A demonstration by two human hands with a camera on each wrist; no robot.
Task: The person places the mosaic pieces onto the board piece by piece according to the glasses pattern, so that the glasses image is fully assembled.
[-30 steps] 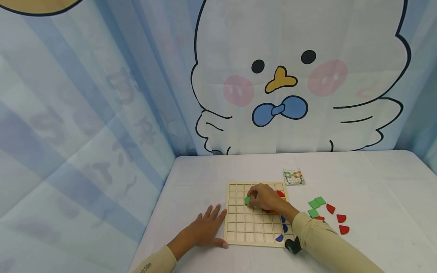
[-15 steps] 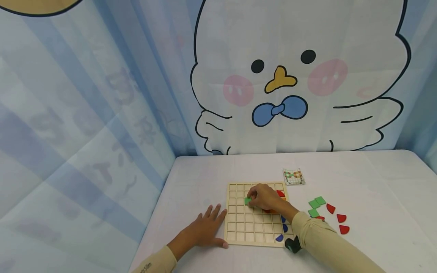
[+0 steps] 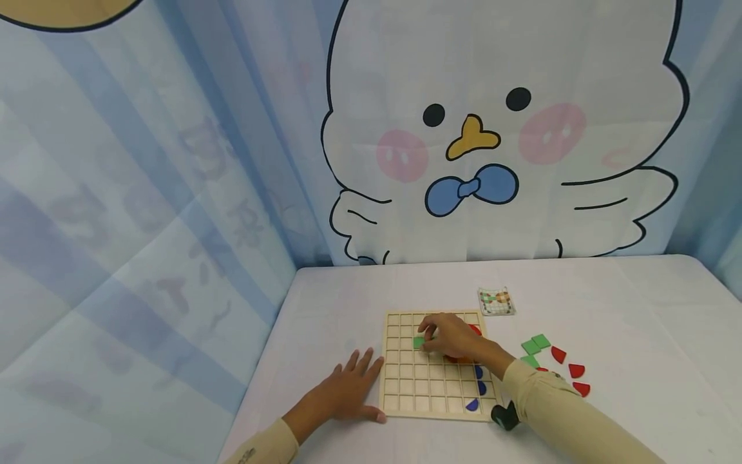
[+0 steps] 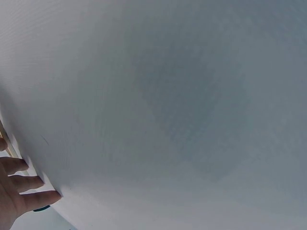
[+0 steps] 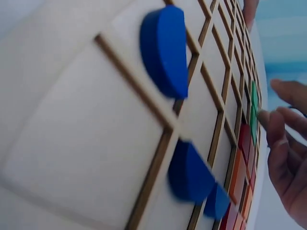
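Note:
A square wooden grid board (image 3: pixel 429 386) lies on the white table. My right hand (image 3: pixel 458 336) is over its upper middle, index finger and thumb parted beside a green square tile (image 3: pixel 418 343) lying in a cell. In the right wrist view that hand (image 5: pixel 290 143) is near green tiles (image 5: pixel 253 110), with red and orange pieces below them. Blue half-round pieces (image 5: pixel 165 52) sit in cells near one edge. The right forearm hides part of the board. My left hand (image 3: pixel 350 388) rests with fingers spread at the board's left edge; its fingers (image 4: pixel 31 183) show in the left wrist view.
Loose green squares (image 3: pixel 536 343) and red rounded pieces (image 3: pixel 576 370) lie right of the board, partly behind the sleeve. A small pattern card (image 3: pixel 496 301) lies beyond its upper right corner. The wrist's black device (image 3: pixel 505 416) hangs over the lower right corner.
My right index finger has lifted away from the green tile, which stays in its cell. The head view has shifted slightly. The left hand has stayed in place.

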